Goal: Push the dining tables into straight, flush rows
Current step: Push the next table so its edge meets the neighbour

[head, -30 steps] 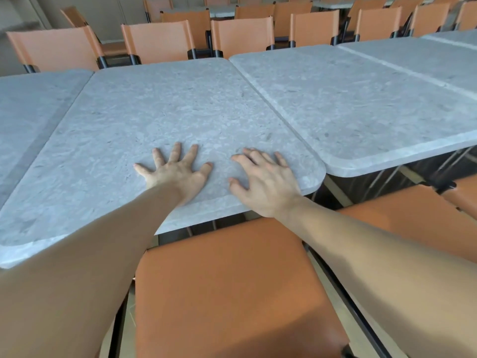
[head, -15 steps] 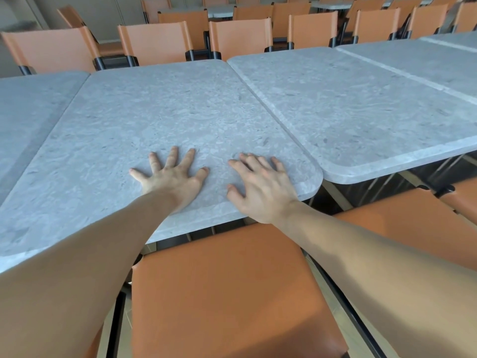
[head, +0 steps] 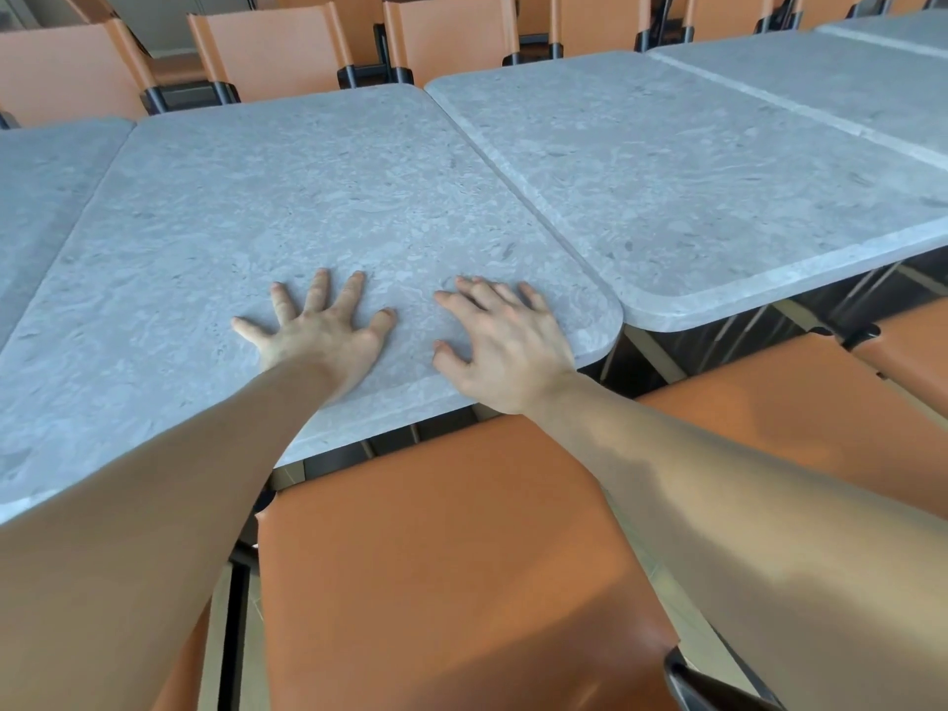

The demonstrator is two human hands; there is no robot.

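Note:
A grey stone-look dining table (head: 308,197) fills the middle of the head view. My left hand (head: 323,336) lies flat on it near its front edge, fingers spread. My right hand (head: 502,341) presses palm-down beside it, near the table's front right corner. To the right stands a second grey table (head: 718,171), its side edge touching the middle table along most of the seam; its front edge sits farther back than the middle table's front corner. A third grey table (head: 41,187) adjoins on the left.
An orange chair seat (head: 436,556) sits under my arms, tucked at the table's front. Another orange seat (head: 821,402) is to the right. A row of orange chairs (head: 267,48) lines the far side. More grey tables (head: 882,74) continue at the right.
The view has drawn slightly closer and shifted. Both hands stay flat on the middle table; its front right corner now reaches a little less far past the right table's front edge.

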